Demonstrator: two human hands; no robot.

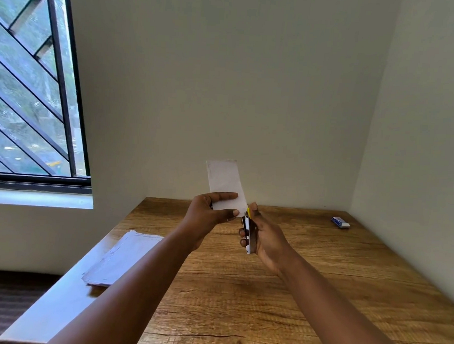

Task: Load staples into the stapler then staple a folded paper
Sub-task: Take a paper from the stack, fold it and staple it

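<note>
My left hand (209, 214) pinches the lower end of a folded white paper (225, 181), which stands upright in the air above the wooden table (306, 283). My right hand (265, 238) is wrapped around a small stapler (249, 233) with a white and dark body and a yellow tip. The stapler points up, and its yellow front end meets the paper's lower right corner. Fingers hide most of the stapler's body.
A stack of white papers (123, 258) lies at the table's left edge, partly under my left forearm. A small blue and white staple box (340, 222) sits at the far right near the wall. A barred window (31, 93) is on the left.
</note>
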